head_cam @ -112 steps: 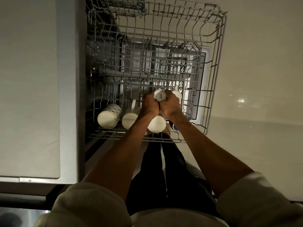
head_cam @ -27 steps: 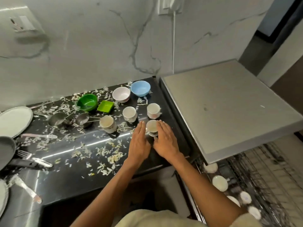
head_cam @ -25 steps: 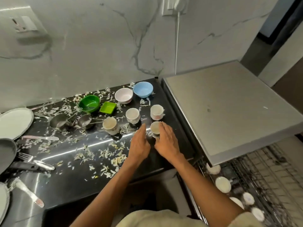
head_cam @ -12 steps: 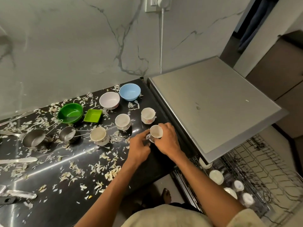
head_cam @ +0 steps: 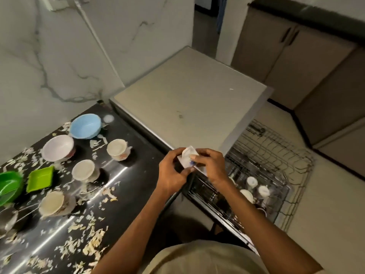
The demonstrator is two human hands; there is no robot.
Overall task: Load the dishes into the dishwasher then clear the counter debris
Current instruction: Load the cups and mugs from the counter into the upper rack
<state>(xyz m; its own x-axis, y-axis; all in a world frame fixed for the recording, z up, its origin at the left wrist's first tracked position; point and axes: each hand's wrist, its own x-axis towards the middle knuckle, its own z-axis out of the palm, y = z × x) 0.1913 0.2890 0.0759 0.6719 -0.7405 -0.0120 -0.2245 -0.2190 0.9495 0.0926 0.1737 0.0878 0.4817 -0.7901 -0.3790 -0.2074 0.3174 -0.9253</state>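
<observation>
- Both hands curled round one small white cup (head_cam: pixel 189 158), held in the air above the bench edge, between the bench and the pulled-out dishwasher rack (head_cam: pixel 276 161).
- Left hand (head_cam: pixel 173 173) gripping the cup from the left and below, fingers bent, thumb towards the rim.
- Right hand (head_cam: pixel 209 165) gripping from the right, fingers wrapped over the top and side.
- Cup tilted, pale inside partly showing, a small blue mark on its outer wall; handle not discernible; blurred.
- Just right of the hands and lower: wire rack with several white cups (head_cam: pixel 251 181) standing upside down near its front corner.
- Behind the hands: flat grey dishwasher top (head_cam: pixel 187 95), against the marble wall (head_cam: pixel 59 56).
- Left of the hands: black glossy bench (head_cam: pixel 138 165) strewn with pale flaky debris (head_cam: pixel 92 240).
- On the bench, three more cups upright: one with a printed pattern (head_cam: pixel 118 149) nearest the dishwasher, one plain (head_cam: pixel 85 171) left of it, one (head_cam: pixel 53 203) nearer the front.
- Further back: blue bowl (head_cam: pixel 85 125) and white bowl (head_cam: pixel 58 147), side by side.
- At the left edge: small green square dish (head_cam: pixel 40 178) and green round bowl (head_cam: pixel 7 186), partly cut off.
</observation>
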